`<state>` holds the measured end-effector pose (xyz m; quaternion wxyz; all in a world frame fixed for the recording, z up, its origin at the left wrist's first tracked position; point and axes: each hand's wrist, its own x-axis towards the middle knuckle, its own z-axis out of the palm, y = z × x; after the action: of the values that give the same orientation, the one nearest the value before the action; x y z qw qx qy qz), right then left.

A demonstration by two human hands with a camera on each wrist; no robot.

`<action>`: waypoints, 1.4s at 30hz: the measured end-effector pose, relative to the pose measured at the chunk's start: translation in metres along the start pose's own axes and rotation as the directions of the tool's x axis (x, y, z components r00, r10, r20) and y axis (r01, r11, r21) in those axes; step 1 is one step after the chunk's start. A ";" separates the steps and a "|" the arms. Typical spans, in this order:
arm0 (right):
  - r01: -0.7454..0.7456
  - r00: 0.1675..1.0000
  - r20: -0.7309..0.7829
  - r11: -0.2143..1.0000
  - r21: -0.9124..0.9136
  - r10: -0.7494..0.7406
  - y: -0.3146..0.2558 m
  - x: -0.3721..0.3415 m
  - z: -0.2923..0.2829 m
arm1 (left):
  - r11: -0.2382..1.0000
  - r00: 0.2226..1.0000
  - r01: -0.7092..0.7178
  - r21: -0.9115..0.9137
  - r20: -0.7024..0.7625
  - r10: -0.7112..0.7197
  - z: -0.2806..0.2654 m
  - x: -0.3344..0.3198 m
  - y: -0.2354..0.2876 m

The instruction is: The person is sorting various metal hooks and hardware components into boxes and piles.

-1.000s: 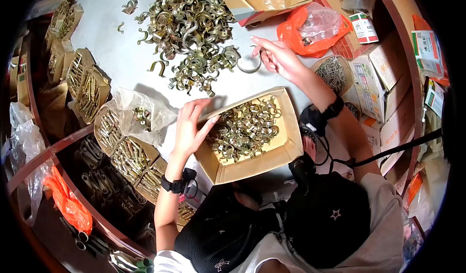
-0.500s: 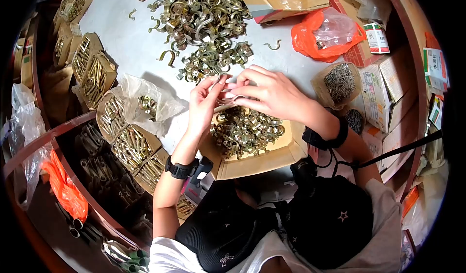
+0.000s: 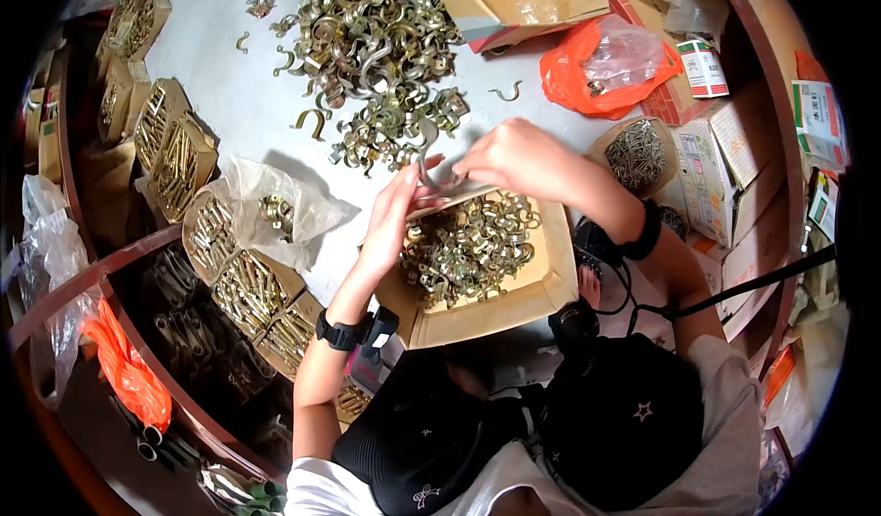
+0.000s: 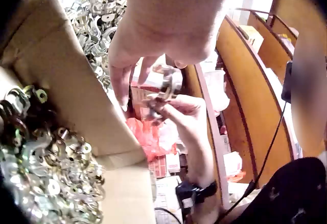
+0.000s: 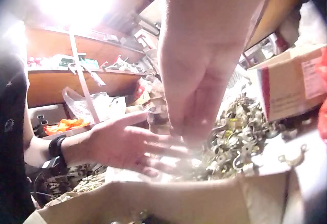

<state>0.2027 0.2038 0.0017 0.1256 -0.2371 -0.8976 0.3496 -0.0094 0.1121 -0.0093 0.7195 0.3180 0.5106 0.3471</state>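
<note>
My right hand [image 3: 518, 158] pinches a curved metal pipe strap [image 4: 169, 82] between thumb and fingers, above the far rim of a cardboard box. Close beside it is my left hand [image 3: 393, 218], its fingers extended in the right wrist view. In the head view the strap stands up near the left fingertips, and the right hand's fingertips are partly hidden. Below both hands, the cardboard box [image 3: 496, 325] holds a heap of small metal straps [image 3: 473, 250]. Beyond them a large pile of mixed metal straps [image 3: 376, 48] lies on the grey tabletop.
One loose strap [image 3: 506, 91] lies right of the pile. A larger carton [image 3: 523, 6] and a red plastic bag [image 3: 574, 80] stand at the back right. Boxes of bolts [image 3: 243, 291] and a clear plastic bag [image 3: 303, 199] are on the left; a box of nails [image 3: 638, 153] is on the right.
My right hand has come from beside the pile, carrying a strap, to meet my left hand above the box's far rim. Both stay close together since half a second ago.
</note>
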 end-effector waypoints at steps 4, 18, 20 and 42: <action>-0.027 0.908 -0.420 0.999 -0.043 0.006 0.038 0.004 -0.059 | 0.753 0.930 -0.277 0.597 -0.030 0.366 -0.003 -0.001 -0.029; -0.525 0.851 -0.297 0.719 -0.457 0.433 0.197 0.039 -0.129 | 0.149 0.859 -0.274 0.950 0.172 0.483 0.003 -0.006 -0.043; -0.609 0.792 -0.189 0.726 -0.318 0.581 0.196 0.038 -0.124 | 0.144 0.849 -0.284 0.948 0.179 0.496 0.003 -0.005 -0.044; -0.564 0.778 -0.188 0.536 -0.628 0.599 0.232 0.047 -0.111 | 0.134 0.842 -0.314 0.940 0.210 0.497 0.002 -0.003 -0.043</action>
<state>0.2846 0.4400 -0.0742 -0.1111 -0.5408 -0.8328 0.0409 -0.0002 0.0852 -0.0423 0.2155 0.7814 0.5597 0.1725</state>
